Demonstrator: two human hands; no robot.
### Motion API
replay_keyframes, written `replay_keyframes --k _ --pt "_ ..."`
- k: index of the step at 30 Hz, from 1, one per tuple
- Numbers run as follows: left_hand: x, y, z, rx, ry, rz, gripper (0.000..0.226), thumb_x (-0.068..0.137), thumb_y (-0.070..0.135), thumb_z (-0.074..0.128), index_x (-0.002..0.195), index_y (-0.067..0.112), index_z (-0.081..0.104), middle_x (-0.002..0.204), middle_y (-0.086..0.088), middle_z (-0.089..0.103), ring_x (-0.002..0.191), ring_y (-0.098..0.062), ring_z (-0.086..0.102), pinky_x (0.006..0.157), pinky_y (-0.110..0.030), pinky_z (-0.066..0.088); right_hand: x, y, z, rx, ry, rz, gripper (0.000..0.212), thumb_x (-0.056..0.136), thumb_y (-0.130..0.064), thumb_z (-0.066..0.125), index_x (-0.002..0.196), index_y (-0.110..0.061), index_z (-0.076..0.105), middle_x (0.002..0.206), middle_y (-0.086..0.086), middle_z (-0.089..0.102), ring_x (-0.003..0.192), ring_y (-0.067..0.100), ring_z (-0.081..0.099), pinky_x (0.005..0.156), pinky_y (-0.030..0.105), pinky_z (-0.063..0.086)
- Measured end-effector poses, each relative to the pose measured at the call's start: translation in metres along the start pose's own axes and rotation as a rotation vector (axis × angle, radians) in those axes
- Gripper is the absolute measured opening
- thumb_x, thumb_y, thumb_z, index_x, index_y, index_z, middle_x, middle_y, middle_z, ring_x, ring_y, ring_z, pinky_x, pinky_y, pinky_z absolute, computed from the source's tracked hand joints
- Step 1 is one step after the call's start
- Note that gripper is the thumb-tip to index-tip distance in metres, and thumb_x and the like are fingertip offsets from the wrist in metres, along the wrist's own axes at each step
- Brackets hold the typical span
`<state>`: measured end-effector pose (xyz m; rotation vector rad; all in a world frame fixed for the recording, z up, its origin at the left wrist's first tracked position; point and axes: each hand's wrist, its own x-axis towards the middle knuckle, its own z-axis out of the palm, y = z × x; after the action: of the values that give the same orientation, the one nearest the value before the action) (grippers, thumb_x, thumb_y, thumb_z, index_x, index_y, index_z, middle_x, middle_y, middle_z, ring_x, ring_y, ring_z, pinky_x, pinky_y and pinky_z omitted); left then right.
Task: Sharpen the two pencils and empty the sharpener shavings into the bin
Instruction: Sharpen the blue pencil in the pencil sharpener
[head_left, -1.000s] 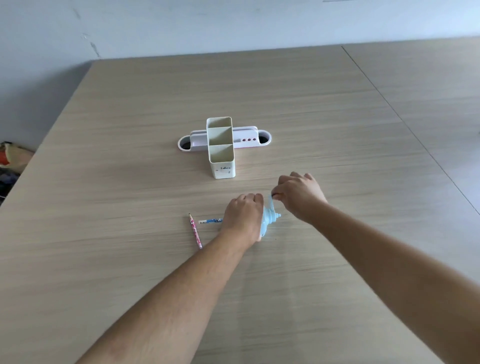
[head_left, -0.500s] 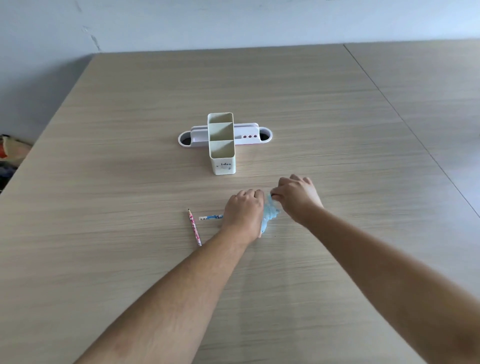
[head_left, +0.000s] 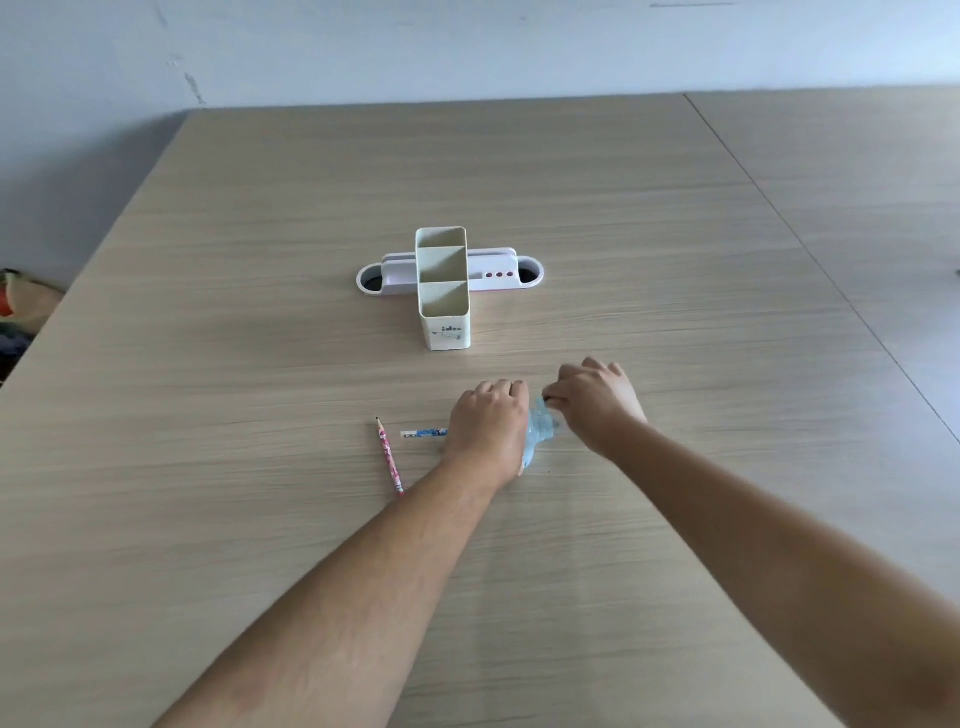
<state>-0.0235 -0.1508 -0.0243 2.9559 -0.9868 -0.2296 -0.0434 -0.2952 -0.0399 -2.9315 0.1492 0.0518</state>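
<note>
A light blue sharpener (head_left: 540, 434) stands on the wooden table (head_left: 260, 519) between my hands. My left hand (head_left: 491, 423) wraps its left side and covers most of it. My right hand (head_left: 597, 402) pinches a small part at the sharpener's top right, probably its crank. A blue-and-white pencil (head_left: 423, 433) lies flat, its right end hidden under my left hand, seemingly running into the sharpener. A pink patterned pencil (head_left: 389, 457) lies loose on the table to the left, tip pointing away from me.
A cream pen holder (head_left: 444, 312) with open compartments stands behind my hands, in front of a low white-and-pink organiser (head_left: 498, 273). A seam in the table (head_left: 810, 249) runs along the right. Clutter lies on the floor (head_left: 21, 306) at the left edge.
My right hand has shifted slightly at the sharpener's top, fingers moving round. The left hand stays clamped on the sharpener. Both pencils lie where they were.
</note>
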Motion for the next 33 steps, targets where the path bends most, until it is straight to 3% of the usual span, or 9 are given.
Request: replay_keyframes --k 3,7,13,16,20,23,27,30,33 --pt "0.002 0.001 0.000 0.002 -0.001 -0.026 0.059 0.070 0.015 0.078 0.119 0.008 0.046 0.121 -0.008 0.058 0.112 -0.025 0.055 0.091 -0.033 0.045 -0.042 -0.003 0.023 0.031 -0.095 -0.017 0.017 0.090 -0.022 0.051 0.093 -0.019 0.068 0.093 0.002 0.066 0.097 0.027 0.053 0.081 0.034 0.037" --pt "-0.001 0.000 0.001 0.018 0.009 0.009 0.054 0.069 0.011 0.076 0.115 0.008 0.048 0.116 -0.008 0.060 0.107 -0.025 0.057 0.087 -0.033 0.046 -0.074 -0.003 -0.016 0.014 0.181 -0.201 0.009 0.078 -0.025 0.064 0.074 -0.030 0.071 0.065 -0.007 0.064 0.071 0.022 0.059 0.061 0.030 0.036" --pt "-0.002 0.000 -0.001 0.013 0.002 -0.017 0.063 0.065 0.019 0.081 0.117 0.009 0.047 0.118 -0.007 0.059 0.109 -0.025 0.056 0.090 -0.033 0.045 0.008 -0.007 -0.009 -0.058 -0.019 -0.013 0.023 0.092 -0.025 0.045 0.093 -0.027 0.069 0.100 -0.002 0.066 0.102 0.024 0.051 0.083 0.036 0.034" --pt "0.000 0.001 0.000 0.016 -0.008 -0.015 0.059 0.068 0.016 0.080 0.116 0.010 0.047 0.119 -0.007 0.058 0.111 -0.024 0.055 0.090 -0.032 0.045 -0.030 -0.001 0.021 -0.017 -0.132 -0.022 0.020 0.091 -0.026 0.050 0.094 -0.019 0.068 0.095 0.003 0.066 0.101 0.027 0.053 0.085 0.037 0.037" --pt "-0.001 -0.002 0.000 0.024 -0.006 0.005 0.057 0.069 0.012 0.078 0.116 0.009 0.047 0.117 -0.008 0.059 0.108 -0.025 0.056 0.089 -0.033 0.045 -0.078 -0.003 -0.009 0.051 0.116 -0.225 0.009 0.080 -0.025 0.063 0.077 -0.026 0.071 0.068 -0.004 0.064 0.074 0.025 0.060 0.064 0.032 0.038" --pt "-0.004 -0.002 -0.001 0.050 0.020 0.042 0.054 0.069 0.014 0.076 0.115 0.009 0.048 0.114 -0.007 0.060 0.104 -0.025 0.057 0.086 -0.032 0.045 -0.036 -0.004 -0.039 -0.004 0.169 -0.193 0.016 0.088 -0.027 0.055 0.089 -0.026 0.071 0.084 -0.003 0.066 0.089 0.023 0.056 0.074 0.034 0.035" --pt "-0.003 -0.001 -0.001 0.050 0.004 0.022 0.056 0.069 0.015 0.077 0.116 0.010 0.047 0.116 -0.007 0.059 0.106 -0.025 0.057 0.088 -0.032 0.045 0.006 -0.005 -0.008 -0.107 -0.088 -0.043 0.023 0.092 -0.024 0.046 0.102 -0.026 0.066 0.108 -0.001 0.062 0.107 0.023 0.051 0.087 0.036 0.036" --pt "-0.001 -0.001 -0.001 0.027 -0.003 0.001 0.055 0.068 0.015 0.078 0.114 0.010 0.047 0.115 -0.007 0.059 0.107 -0.025 0.057 0.088 -0.033 0.046 -0.034 -0.001 0.024 -0.024 -0.177 -0.042 0.024 0.094 -0.024 0.043 0.102 -0.019 0.065 0.104 0.005 0.061 0.104 0.026 0.052 0.085 0.035 0.036" --pt "-0.001 -0.001 0.000 0.029 -0.013 0.011 0.055 0.068 0.012 0.077 0.114 0.009 0.047 0.115 -0.008 0.059 0.107 -0.025 0.057 0.089 -0.033 0.046 -0.077 0.000 0.005 0.099 0.000 -0.189 0.025 0.090 -0.030 0.043 0.092 -0.022 0.067 0.087 0.000 0.066 0.087 0.026 0.059 0.072 0.031 0.038"
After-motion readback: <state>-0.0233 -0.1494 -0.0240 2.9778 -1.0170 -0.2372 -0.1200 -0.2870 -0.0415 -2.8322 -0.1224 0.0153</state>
